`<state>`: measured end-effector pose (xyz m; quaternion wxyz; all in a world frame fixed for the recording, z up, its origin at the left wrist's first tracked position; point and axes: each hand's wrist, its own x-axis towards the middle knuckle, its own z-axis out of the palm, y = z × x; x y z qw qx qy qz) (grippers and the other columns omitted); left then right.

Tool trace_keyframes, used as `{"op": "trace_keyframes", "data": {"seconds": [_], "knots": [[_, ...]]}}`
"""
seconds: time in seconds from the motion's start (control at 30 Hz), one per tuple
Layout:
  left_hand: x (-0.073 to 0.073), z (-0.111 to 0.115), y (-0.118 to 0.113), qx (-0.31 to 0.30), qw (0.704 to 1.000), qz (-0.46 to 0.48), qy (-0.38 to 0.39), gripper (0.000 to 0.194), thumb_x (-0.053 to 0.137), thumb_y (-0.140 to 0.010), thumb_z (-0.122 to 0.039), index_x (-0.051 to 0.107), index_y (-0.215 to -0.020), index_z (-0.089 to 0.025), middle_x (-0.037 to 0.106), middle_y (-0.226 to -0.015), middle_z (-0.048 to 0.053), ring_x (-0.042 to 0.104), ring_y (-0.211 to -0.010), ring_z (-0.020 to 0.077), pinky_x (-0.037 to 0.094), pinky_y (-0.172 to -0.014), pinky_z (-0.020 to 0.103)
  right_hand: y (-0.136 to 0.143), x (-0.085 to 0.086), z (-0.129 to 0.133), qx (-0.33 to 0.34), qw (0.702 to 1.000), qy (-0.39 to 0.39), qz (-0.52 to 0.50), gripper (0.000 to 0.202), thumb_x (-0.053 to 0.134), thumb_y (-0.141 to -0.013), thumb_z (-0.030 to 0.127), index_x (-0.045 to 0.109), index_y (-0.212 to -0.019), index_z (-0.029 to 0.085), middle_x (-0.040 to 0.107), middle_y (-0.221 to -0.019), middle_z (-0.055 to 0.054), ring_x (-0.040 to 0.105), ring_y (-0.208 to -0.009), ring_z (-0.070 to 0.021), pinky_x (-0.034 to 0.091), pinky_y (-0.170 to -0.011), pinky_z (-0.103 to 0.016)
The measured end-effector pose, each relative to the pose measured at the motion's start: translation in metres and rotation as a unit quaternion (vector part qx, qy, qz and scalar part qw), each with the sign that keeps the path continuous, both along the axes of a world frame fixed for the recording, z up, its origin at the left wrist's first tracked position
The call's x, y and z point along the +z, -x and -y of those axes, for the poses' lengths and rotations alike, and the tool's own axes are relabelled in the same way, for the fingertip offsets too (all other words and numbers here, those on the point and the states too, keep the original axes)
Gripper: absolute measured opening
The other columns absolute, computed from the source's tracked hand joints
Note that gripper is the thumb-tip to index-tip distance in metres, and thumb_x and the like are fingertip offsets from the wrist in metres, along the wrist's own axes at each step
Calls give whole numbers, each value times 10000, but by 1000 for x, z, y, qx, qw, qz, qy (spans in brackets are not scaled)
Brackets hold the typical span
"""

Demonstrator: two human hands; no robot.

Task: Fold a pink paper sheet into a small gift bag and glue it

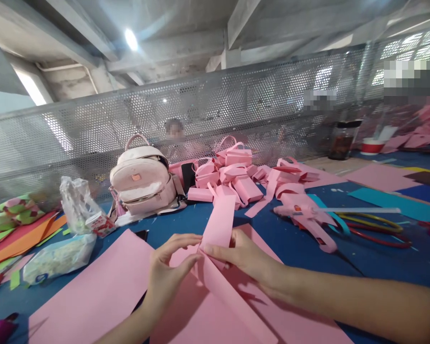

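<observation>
Left forearm [131, 325] enters at the bottom edge, left of centre, angled upward; left hand [165, 270] arched, fingers [181, 240] curved above the thumb. Right forearm [347, 294] extends from the lower right; right hand [249, 260] pinching, thumb uppermost, near frame centre.

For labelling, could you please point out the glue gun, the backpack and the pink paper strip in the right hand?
Glue gun [311, 217]: head view, on its pink body.
Backpack [145, 184]: head view, on its front.
Pink paper strip [220, 220]: head view, upper part.

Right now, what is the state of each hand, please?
Left hand: partly curled at the pink paper strip; whether it grips cannot be told.
Right hand: closed, holding the pink paper strip.
</observation>
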<state>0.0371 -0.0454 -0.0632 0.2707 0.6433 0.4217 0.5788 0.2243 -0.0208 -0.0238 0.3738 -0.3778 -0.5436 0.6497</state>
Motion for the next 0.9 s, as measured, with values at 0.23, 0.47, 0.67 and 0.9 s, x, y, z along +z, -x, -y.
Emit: {"op": "trace_keyframes", "data": {"seconds": [0.23,0.47,0.67,0.9], "knots": [[1,0,-4,-48,999,-4,20,200,776,-821,-294,593,-839,-215,513,-838,-15,476,-754,141,405,-684,237,0,-12,-3,37,999,-36,-9,375,843,-680,433,697,-871,145,696,-805,-34,622,-750,-181,471,-679,-282],[3,-3,1,-58,998,15,-2,155,759,-841,-214,604,-832,-223,525,-840,-21,480,-762,136,400,-692,235,1,-12,-1,53,995,-72,-48,328,787,-741,477,695,-786,165,668,-729,-6,602,-681,-159,493,-640,-281],[9,1,4,-26,996,-18,-84,126,771,-834,-170,695,-891,-252,654,-885,-9,581,-835,143,446,-726,233,-1,-3,0,55,993,-96,-38,334,772,-757,480,697,-729,155,626,-663,18,555,-637,-131,462,-615,-255],[13,3,4,3,994,-42,-104,127,765,-828,-155,749,-883,-268,698,-889,-7,628,-820,131,493,-714,209,-1,-2,-3,30,994,-100,-37,320,825,-708,441,747,-847,163,724,-774,-27,639,-695,-157,495,-637,-256]]}}
